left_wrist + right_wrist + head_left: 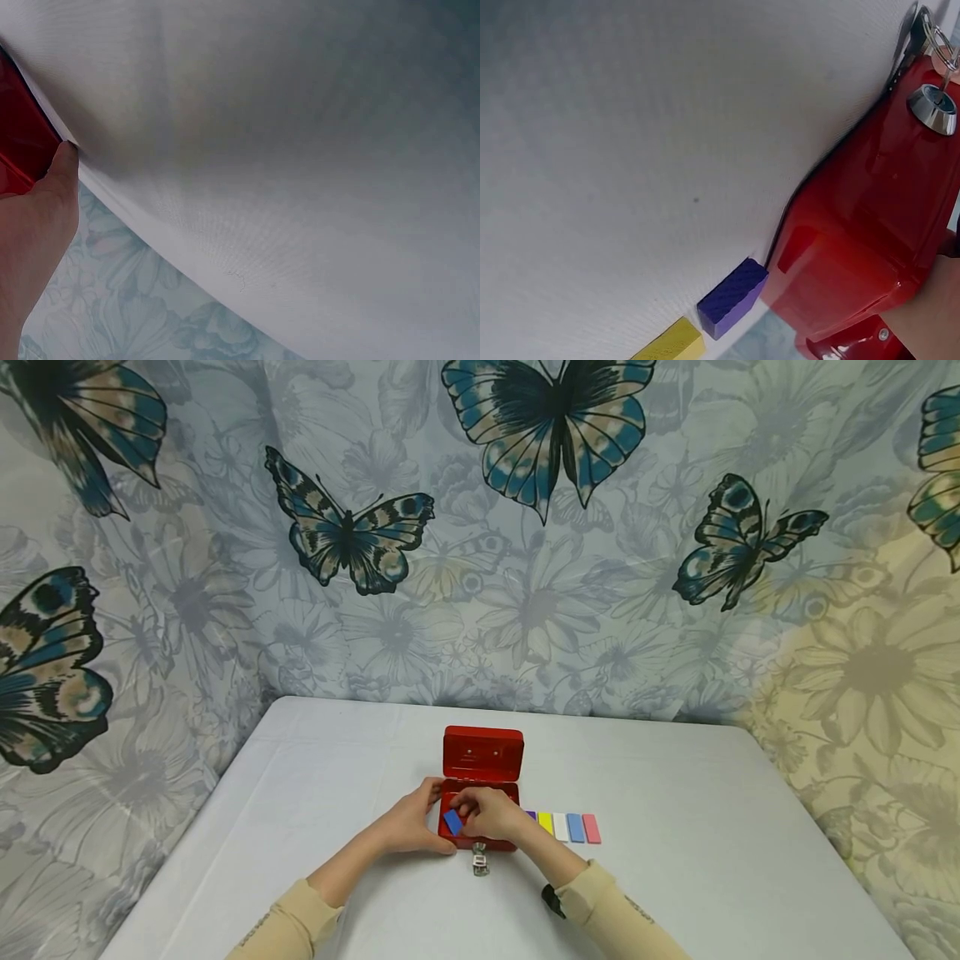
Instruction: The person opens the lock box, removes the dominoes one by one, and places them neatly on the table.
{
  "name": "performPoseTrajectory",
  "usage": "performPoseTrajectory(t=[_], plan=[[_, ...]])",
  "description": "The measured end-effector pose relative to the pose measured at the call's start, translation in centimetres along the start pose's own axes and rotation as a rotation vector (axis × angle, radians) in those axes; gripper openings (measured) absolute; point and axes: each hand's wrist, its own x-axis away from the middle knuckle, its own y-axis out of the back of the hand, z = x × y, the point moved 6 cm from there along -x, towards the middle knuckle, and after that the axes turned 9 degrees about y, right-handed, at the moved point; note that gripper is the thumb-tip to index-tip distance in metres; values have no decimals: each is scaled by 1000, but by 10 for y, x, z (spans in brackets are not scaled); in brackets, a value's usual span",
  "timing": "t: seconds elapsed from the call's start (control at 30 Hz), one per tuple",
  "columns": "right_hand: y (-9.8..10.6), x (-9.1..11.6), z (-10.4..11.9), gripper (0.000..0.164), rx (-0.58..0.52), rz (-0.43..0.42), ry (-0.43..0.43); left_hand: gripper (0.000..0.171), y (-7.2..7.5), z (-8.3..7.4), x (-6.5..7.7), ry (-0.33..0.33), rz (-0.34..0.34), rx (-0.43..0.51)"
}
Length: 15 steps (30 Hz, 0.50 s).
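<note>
**Blue block held over the open red box**

On the white desk, the left hand curls against the left side of the red box, thumb touching its wall. Over the box's front, the right hand pinches a blue block at its fingertips, just above the opening. A key hangs from the front lock. Right of the box lies a row of blocks: purple, yellow, white, blue, pink.

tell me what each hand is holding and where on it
The right hand pinches a blue block by one end over the open red box; the left hand holds the box's left front corner.
</note>
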Motion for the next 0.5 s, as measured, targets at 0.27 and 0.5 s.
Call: performPoseTrajectory(t=[0.27,0.5], plan=[[0,-1,5,34,42,-1,67,96,0,1,-1,4,0,1],[-1,-1,5,35,54,-5,63,97,0,1,-1,-6,5,-1]])
